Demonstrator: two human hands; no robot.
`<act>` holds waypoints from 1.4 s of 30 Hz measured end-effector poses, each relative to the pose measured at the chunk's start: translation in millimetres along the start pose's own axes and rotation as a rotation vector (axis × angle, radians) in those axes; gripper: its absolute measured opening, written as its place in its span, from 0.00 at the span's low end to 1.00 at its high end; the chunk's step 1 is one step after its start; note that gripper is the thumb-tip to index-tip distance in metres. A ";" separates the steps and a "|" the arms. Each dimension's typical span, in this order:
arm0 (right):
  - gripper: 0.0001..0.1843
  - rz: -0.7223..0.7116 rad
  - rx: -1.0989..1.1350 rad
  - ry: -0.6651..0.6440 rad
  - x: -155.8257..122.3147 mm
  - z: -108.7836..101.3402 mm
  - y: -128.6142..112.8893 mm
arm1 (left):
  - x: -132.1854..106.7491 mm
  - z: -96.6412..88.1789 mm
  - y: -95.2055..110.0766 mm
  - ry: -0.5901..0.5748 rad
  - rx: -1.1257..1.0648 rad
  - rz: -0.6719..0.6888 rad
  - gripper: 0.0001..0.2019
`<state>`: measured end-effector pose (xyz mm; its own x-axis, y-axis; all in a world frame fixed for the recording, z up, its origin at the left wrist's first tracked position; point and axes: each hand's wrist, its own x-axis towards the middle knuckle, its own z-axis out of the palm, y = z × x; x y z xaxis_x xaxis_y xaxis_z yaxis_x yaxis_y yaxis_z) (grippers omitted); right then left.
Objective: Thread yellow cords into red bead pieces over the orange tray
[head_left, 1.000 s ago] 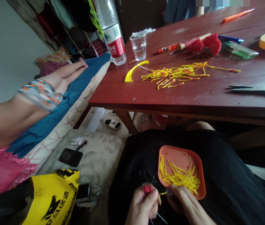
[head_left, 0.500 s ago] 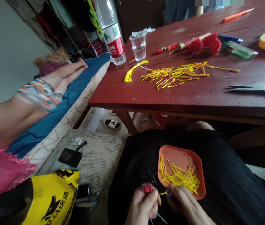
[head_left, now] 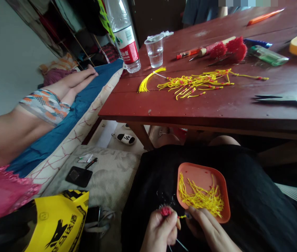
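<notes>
My left hand (head_left: 160, 231) is closed around a small red tuft (head_left: 165, 211) and a thin needle-like wire that sticks out below it. My right hand (head_left: 209, 231) pinches a short yellow thread piece (head_left: 182, 216) right beside the tuft. Both hands work low over my lap, which is covered in black cloth. An orange tray (head_left: 203, 175) with several cut yellow threads (head_left: 201, 198) rests on my lap just above my right hand.
The dark red table (head_left: 190, 108) ahead carries a pile of yellow threads with red tips (head_left: 195, 83), red tufts (head_left: 231, 49), a plastic cup (head_left: 155, 51), a water bottle (head_left: 124, 35), a lighter (head_left: 268, 56) and scissors (head_left: 285, 99). A person lies on the bed at left. A yellow bag (head_left: 59, 220) sits at the lower left.
</notes>
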<state>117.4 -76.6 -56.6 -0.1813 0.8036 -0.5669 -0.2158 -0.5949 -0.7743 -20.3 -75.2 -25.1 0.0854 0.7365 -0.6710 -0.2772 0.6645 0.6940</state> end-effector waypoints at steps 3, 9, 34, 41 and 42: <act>0.24 -0.003 -0.029 -0.009 1.7 -1.2 1.7 | -0.5 1.2 1.6 -0.011 -0.002 -0.007 0.22; 0.22 0.026 0.027 -0.031 1.2 -0.8 -3.5 | 0.3 -0.4 0.2 -0.016 0.011 -0.009 0.21; 0.21 0.005 0.022 -0.041 1.8 -1.4 -1.8 | 2.6 -1.0 0.1 -0.027 0.014 -0.006 0.21; 0.21 0.023 0.054 -0.015 1.5 -0.7 -0.4 | 0.9 1.3 1.7 0.002 0.012 -0.006 0.22; 0.20 0.019 0.051 -0.021 1.4 -0.7 -1.5 | 0.8 1.3 1.6 0.008 0.012 -0.008 0.22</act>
<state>118.1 -74.6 -56.4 -0.2060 0.7921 -0.5746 -0.2612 -0.6104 -0.7478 -19.4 -73.4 -24.2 0.0800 0.7303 -0.6784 -0.2651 0.6717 0.6918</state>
